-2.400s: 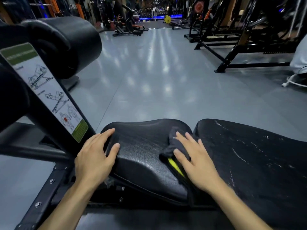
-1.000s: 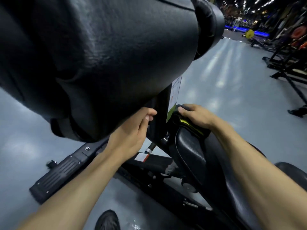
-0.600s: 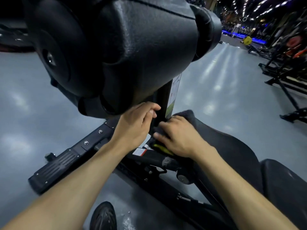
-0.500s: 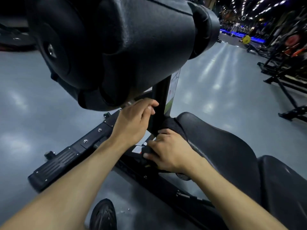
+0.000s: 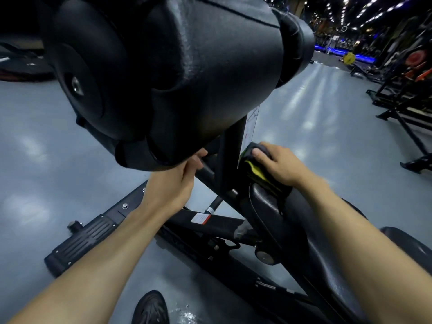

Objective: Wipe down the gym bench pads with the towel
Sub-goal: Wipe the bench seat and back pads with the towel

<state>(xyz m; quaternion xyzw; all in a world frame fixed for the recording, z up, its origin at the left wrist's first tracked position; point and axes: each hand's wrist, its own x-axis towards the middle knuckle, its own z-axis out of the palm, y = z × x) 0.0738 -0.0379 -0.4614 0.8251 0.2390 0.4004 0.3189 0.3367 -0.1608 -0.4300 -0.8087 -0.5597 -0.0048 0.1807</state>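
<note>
A: Right hand (image 5: 279, 166) sits at the front tip of the seat pad (image 5: 275, 213), fingers curled over the towel (image 5: 257, 170) and pressing it down onto the pad's edge.

B: And the towel itself?

A: Dark cloth, bunched under the palm, with a yellow strip showing at the side nearest the upright post (image 5: 230, 160). It's draped over the nose of the pad, right beside that post.

B: Left hand?

A: Left hand (image 5: 181, 181) is up under the big roller pad (image 5: 177, 73). Its fingers reach in below the roller's underside, near a dark bar. The fingertips are hidden behind the roller, so I can't tell whether they're wrapped around anything or just touching.

B: What's around them?

A: The roller pad fills the top of the view, black and textured, with a round end cap and a bolt (image 5: 75, 84) at its centre. An instruction sticker (image 5: 250, 134) runs down the post, seen edge-on. Below the left forearm, the black base frame (image 5: 149, 220) stretches across the grey floor (image 5: 311, 127), ending in a ribbed foot plate (image 5: 86, 237). A small red and white label (image 5: 201, 218) sits on the frame.

B: Further out?

A: A second pad (image 5: 406, 244) to the right, just behind the seat pad. A dark shoe (image 5: 150, 308) at the bottom edge. Black machine frames (image 5: 404, 101) along the right, and a yellow weight plate (image 5: 350, 57) far down the hall.
</note>
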